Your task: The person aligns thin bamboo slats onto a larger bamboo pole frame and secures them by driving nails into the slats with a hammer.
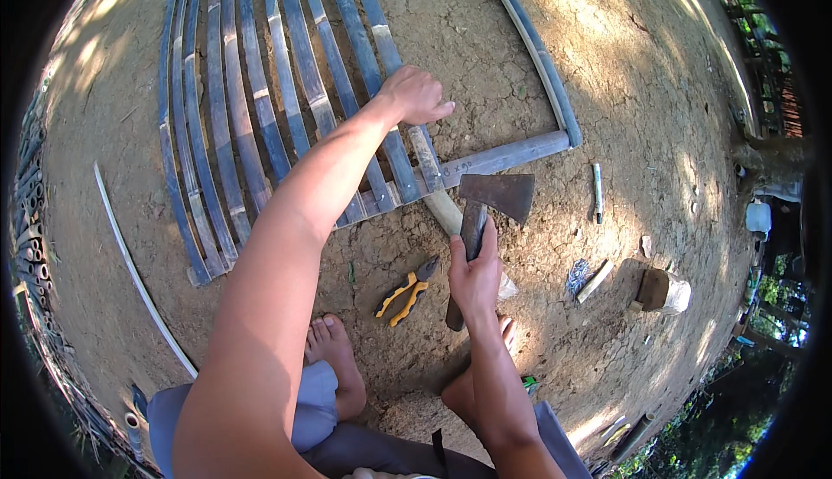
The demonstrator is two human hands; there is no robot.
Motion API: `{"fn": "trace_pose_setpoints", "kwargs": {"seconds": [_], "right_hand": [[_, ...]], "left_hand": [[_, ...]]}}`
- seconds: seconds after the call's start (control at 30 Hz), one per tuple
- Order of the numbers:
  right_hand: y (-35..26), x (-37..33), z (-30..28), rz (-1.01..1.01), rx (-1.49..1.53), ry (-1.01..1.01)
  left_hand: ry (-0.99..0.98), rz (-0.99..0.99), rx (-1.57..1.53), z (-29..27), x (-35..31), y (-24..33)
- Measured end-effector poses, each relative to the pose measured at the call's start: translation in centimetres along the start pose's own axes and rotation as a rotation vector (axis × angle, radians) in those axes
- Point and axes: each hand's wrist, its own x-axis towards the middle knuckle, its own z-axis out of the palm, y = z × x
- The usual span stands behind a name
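My right hand [477, 284] is wrapped around the wooden handle of a hatchet [498, 195], its dark head raised just in front of the frame's near crosspiece. My left arm reaches across the bamboo frame [511, 153]. At its end my left hand [414, 96] is closed over the last bamboo slat [424, 154] on the right of the row, with the thumb pointing right. The slat's near end rests on the crosspiece. Beneath the crosspiece a pale round piece of wood [442, 210] sticks out, partly behind the hatchet. Yellow-handled pliers [406, 291] lie on the dirt between my feet and the frame.
Several dark slats [251, 89] fill the frame's left side. Right of the hatchet lie a marker pen [598, 193], a small pile of nails [577, 276], a short stick [594, 281] and a pale bag-like object [666, 292]. A thin pale strip [143, 271] curves along the left ground.
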Motion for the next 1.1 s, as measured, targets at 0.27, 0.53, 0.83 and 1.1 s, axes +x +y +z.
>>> {"fn": "trace_pose_setpoints", "kwargs": {"seconds": [0.27,0.53,0.83,1.1], "right_hand": [[-0.1,0.2,0.5,-0.091,-0.07,0.025],[-3.7,1.4,-1.4,-0.206,-0.154,0.013],[-2.3,2.0,1.0,-0.211,-0.319,-0.079],[-6.1,1.3,-1.7,-0.287,-0.042,0.16]], "left_hand": [[-0.04,-0.019,-0.023,0.3,0.2,-0.2],[0.022,0.031,0.009,0.6,0.0,-0.3],[-0.008,0.08,0.045,0.7,0.1,-0.2],[0.001,0.071,0.045,1.4,-0.4,-0.8]]}}
